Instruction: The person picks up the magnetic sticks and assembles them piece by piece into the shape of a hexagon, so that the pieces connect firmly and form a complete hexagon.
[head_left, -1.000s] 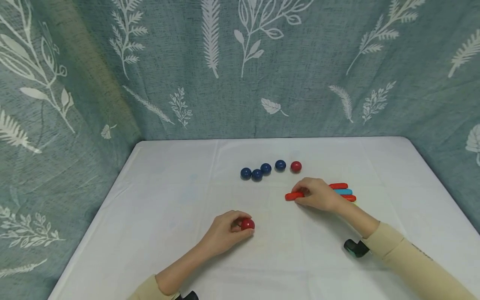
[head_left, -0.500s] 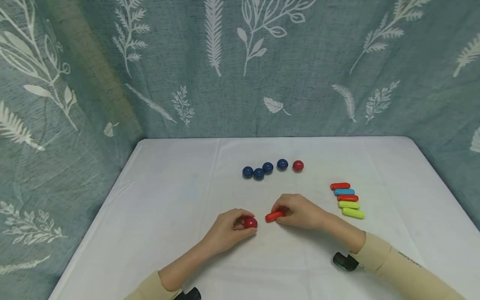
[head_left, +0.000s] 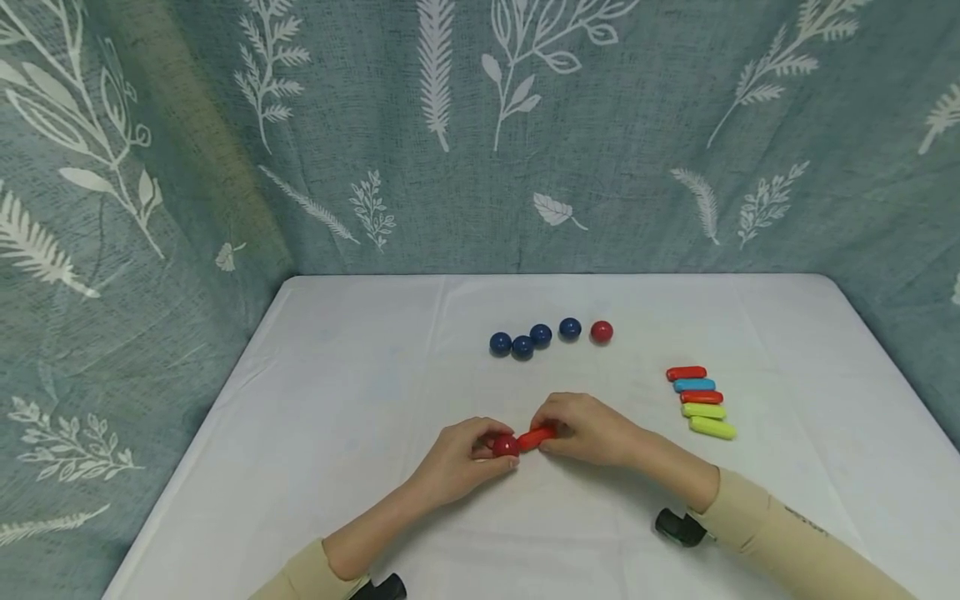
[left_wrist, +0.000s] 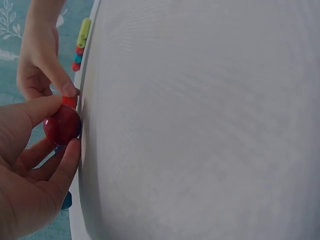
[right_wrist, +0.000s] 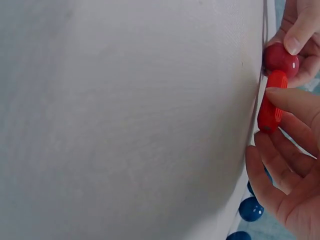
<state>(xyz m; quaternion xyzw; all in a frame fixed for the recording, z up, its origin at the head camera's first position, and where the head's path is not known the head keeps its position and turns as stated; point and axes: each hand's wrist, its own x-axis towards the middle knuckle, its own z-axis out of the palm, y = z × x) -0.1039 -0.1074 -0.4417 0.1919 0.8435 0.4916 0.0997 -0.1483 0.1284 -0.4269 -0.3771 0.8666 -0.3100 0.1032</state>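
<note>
Near the middle of the table, my left hand (head_left: pixel 457 458) pinches a dark red ball (head_left: pixel 506 446) between thumb and fingers. My right hand (head_left: pixel 588 429) pinches a short red stick (head_left: pixel 536 438) with rounded ends. One end of that stick meets the right side of the ball. Seen from the right wrist, the red stick (right_wrist: pixel 272 102) has fine ridges along one side and its tip is against the ball (right_wrist: pixel 281 60). In the left wrist view most of the stick (left_wrist: pixel 69 101) is hidden behind the ball (left_wrist: pixel 62 125) and the right hand's fingers.
Several blue balls (head_left: pixel 522 347) and one red ball (head_left: pixel 602 332) lie in a loose row at the back of the white table (head_left: pixel 360 367). To the right, red, blue (head_left: pixel 694 385) and yellow-green sticks (head_left: pixel 712 428) lie stacked side by side. A patterned curtain (head_left: pixel 465 208) surrounds the table.
My right hand has carried the red stick left and nearer, away from the other sticks, until its end reached the ball. My left hand keeps holding the ball in nearly the same place.
</note>
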